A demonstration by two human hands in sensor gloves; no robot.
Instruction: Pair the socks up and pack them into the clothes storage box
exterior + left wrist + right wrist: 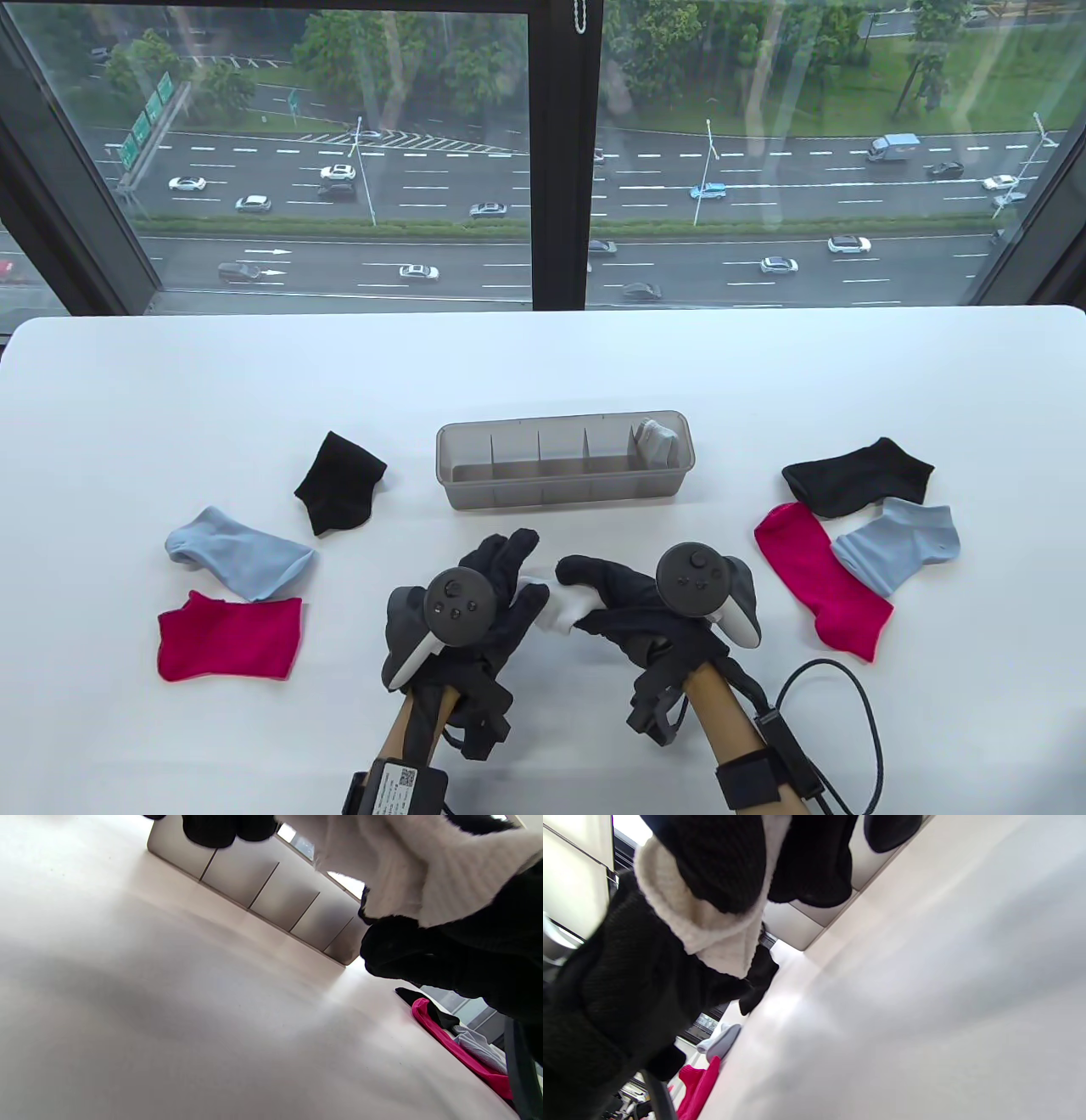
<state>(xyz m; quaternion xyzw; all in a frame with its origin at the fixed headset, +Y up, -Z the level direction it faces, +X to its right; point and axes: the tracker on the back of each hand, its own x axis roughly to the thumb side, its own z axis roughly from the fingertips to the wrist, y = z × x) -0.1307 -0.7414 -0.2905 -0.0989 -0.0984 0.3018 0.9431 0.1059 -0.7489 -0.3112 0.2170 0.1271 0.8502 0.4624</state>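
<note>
White worktop (543, 373), high window behind. Translucent grey divided plastic storage box (563, 492) at centre, one grey-white sock pair (657, 439) already in rightmost compartment. Left hand (475, 598) and right hand (645, 598) just before box, fingers of both clamped on white knitted socks (562, 609) (apparently mid-fold). Next, judged: finish bundle, lower into free compartment. Black, blue, magenta socks unpaired either side.

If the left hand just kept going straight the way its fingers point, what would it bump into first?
The left hand, gripping a white sock, points up the table and slightly right. It would likely meet the grey translucent plastic storage box first, at its near wall, though height above the table is unclear.
</note>
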